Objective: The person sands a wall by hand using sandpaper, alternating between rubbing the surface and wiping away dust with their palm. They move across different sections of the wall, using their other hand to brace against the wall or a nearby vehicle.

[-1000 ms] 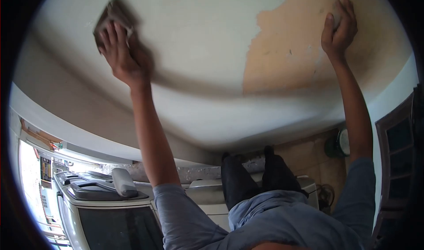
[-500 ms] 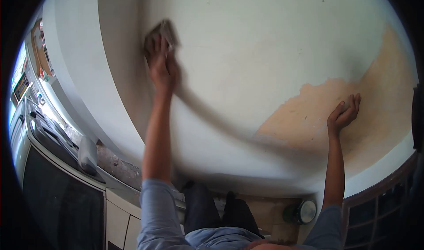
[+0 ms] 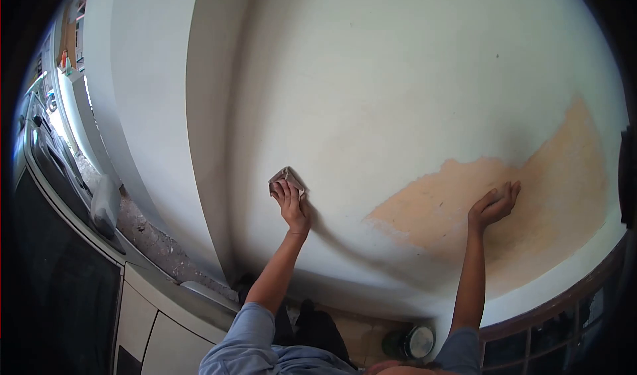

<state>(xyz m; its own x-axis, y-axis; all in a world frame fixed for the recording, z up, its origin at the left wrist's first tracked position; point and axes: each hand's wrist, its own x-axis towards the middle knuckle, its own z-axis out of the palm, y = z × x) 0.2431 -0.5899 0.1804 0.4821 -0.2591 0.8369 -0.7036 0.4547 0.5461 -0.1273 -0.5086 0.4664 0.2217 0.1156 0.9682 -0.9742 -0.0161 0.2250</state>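
My left hand [image 3: 290, 206] presses a small folded sheet of sandpaper [image 3: 284, 177] flat against a white wall [image 3: 398, 76], fingers spread over it. My right hand [image 3: 493, 206] rests with its fingertips on an orange bare patch [image 3: 464, 206] of the same wall, holding nothing. Both arms reach up from blue sleeves at the bottom of the view.
A white vehicle [image 3: 79, 242] with a side mirror [image 3: 105, 206] stands close on the left. A round can [image 3: 411, 342] sits on the tiled floor below the wall. A dark barred door [image 3: 564, 335] is at lower right. My dark trouser legs [image 3: 318, 325] show near the wall's base.
My left hand has slid the sandpaper down the wall from high up to mid height. My view has tilted up. The right hand stayed on the orange patch.
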